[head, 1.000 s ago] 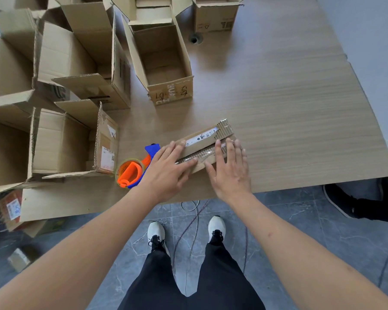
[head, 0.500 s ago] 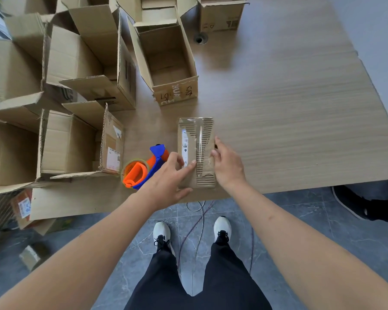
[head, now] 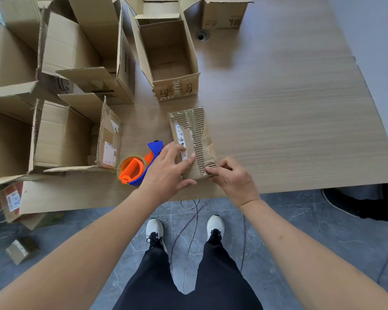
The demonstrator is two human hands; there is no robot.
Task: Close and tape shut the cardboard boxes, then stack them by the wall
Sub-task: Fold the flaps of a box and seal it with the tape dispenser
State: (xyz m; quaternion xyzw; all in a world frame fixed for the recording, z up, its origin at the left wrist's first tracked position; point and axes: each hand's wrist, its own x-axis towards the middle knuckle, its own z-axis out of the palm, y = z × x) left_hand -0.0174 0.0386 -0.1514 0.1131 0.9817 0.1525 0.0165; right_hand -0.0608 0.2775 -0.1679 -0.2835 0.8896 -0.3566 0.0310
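The wooden table (head: 289, 121) fills the upper part of the view, its near edge running just above the person's white shoes (head: 215, 227). The left portion of the table is crowded with open cardboard boxes (head: 63, 135), flaps raised or folded outward. A narrow open box (head: 168, 52) stands nearer the centre, with handwritten marks on its near end panel. One further open box (head: 224, 14) sits at the far edge.

The small closed box (head: 192, 142) lies flat near the table's front edge, long axis pointing away from the person. Its top surface shows torn paper with exposed corrugation, a white label strip and a run of clear tape along the seam.

The tape dispenser (head: 139, 168) — orange and blue — rests on the table just beside the small closed box, to its left, partly hidden by the left hand.

Left hand (head: 166, 173): fingers extended and fairly straight, pressing down on the near-left part of the box top; nothing is gripped.

Right hand (head: 232, 177): fingers curled, the fingertips (head: 208, 170) pinching at the near-right corner of the box — whether tape or torn liner lies between them cannot be determined.
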